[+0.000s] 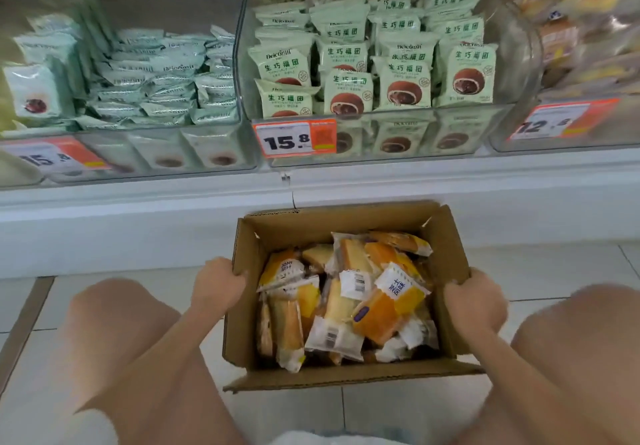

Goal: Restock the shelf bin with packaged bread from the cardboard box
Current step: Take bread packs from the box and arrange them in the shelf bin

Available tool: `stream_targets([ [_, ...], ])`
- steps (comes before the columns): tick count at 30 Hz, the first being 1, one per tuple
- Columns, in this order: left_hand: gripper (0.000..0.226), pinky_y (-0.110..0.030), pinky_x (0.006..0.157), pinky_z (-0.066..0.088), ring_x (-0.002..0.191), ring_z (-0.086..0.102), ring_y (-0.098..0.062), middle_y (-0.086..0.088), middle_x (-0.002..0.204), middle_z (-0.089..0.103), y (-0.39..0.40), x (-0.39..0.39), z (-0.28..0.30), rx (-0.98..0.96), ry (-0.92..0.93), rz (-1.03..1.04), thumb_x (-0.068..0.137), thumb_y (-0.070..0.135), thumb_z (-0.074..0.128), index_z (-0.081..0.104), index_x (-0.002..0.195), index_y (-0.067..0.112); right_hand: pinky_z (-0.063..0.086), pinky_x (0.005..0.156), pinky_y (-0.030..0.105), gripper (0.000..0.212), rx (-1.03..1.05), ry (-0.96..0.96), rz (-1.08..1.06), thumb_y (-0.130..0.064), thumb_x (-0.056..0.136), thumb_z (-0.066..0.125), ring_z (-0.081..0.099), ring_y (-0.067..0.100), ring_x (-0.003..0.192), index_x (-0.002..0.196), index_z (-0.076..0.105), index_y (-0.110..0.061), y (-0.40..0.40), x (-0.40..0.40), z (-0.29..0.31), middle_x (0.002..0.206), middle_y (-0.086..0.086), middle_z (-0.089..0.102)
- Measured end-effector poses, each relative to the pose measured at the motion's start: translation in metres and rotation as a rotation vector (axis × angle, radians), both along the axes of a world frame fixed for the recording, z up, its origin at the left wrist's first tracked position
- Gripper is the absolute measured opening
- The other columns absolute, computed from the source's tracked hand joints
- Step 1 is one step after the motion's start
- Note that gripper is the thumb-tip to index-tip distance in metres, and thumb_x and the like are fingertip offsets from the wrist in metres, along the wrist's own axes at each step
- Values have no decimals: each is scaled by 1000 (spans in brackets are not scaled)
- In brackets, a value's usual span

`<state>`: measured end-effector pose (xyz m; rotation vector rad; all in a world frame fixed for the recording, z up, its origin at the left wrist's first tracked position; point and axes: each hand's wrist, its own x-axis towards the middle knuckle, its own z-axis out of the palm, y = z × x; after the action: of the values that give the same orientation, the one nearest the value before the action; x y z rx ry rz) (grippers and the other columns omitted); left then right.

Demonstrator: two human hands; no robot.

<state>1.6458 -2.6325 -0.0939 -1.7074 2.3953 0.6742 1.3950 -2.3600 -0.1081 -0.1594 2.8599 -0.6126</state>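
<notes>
Item: cardboard box (450, 271), open-topped, at 6 o'clock from the shelf, over the tiled floor (554, 271) between my knees; my left hand (218, 283) is clenched over its 9 o'clock wall, my right hand (472, 300) over its 3 o'clock wall. Contents: packaged bread (346, 300), yellow, orange and white wrappers, heaped loosely. At 12 o'clock: clear shelf bin (398, 132) of green-wrapped buns, price tag (294, 139) reading 15.8 on its front; a neighbouring bin at 10 o'clock, another at 2 o'clock, blurred.
</notes>
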Motion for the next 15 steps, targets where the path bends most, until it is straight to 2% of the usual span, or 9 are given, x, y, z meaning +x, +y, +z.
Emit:
stream_targets([
  [4, 31, -30, 65, 41, 73, 54, -22, -10, 84, 63, 11, 8, 3, -16, 37, -2, 92, 32, 57, 65, 90, 1, 42, 60, 31, 12, 11, 79, 49, -10, 87, 52, 55, 33, 71, 96, 59, -7, 1, 15, 5, 86, 17, 64],
  [7, 29, -30, 68, 41, 83, 58, -28, -17, 98, 66, 23, 17, 3, -11, 119, -2, 94, 26, 55, 64, 101, 0, 44, 61, 35, 25, -20, 127, 130, -7, 89, 48, 59, 37, 82, 114, 47, -11, 5, 22, 5, 96, 19, 63],
  [8, 26, -29, 69, 38, 89, 59, -31, -18, 101, 65, 29, 18, 3, -19, 121, -41, 94, 22, 53, 63, 103, -1, 47, 66, 39, 34, -38, 151, 171, -5, 88, 48, 59, 37, 90, 121, 42, -14, 5, 26, 5, 106, 19, 61],
  [9, 23, -29, 69, 37, 93, 60, -33, -18, 104, 65, 35, 16, 6, -22, 106, -97, 95, 18, 51, 62, 104, -1, 47, 78, 45, 46, -30, 204, 246, -2, 87, 49, 55, 38, 105, 130, 38, -16, 1, 30, 6, 121, 19, 56],
  [11, 21, -30, 70, 39, 96, 60, -34, -18, 106, 64, 46, 7, 20, -38, 102, -163, 94, 14, 47, 59, 104, 0, 31, 105, 51, 64, 79, 323, 461, -1, 87, 53, 32, 34, 136, 143, 29, -18, -8, 39, 17, 148, 13, 35],
  [13, 23, -35, 76, 44, 100, 59, -35, -18, 109, 62, 51, -3, 34, -74, 187, -169, 92, 9, 48, 55, 113, 1, 20, 115, 45, 68, 95, 355, 687, 1, 87, 53, 20, 25, 144, 146, 27, -19, -18, 43, 30, 154, 8, 27],
  [15, 33, -39, 85, 47, 104, 58, -34, -17, 114, 61, 55, -2, 40, -106, 271, -149, 91, 4, 50, 52, 123, 5, 25, 115, 40, 69, 66, 277, 843, 5, 87, 51, 26, 24, 141, 146, 28, -20, -21, 43, 35, 153, 7, 30],
])
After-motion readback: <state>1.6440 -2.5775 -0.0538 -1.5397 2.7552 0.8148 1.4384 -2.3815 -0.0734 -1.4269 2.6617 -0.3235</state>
